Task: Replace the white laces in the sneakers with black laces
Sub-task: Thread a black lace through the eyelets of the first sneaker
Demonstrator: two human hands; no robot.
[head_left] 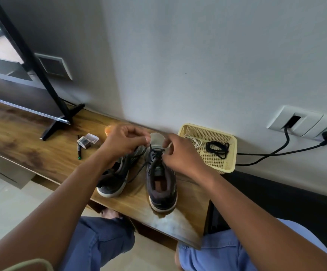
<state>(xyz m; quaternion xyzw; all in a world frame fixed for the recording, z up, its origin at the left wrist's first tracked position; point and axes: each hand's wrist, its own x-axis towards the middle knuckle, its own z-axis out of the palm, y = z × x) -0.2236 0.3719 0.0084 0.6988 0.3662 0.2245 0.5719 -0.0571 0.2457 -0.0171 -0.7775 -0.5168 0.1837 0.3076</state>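
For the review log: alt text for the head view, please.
Both hands, left hand and right hand, pinch a black lace at the right sneaker on a wooden shelf; the left sneaker stands beside it, and a basket holds white and black laces.

- We see two dark sneakers, the right sneaker (161,182) upright, the left sneaker (115,178) leaning.
- A black lace (155,153) threads the right one.
- A spare black lace (217,148) and a white lace (195,140) lie in the basket (231,153).
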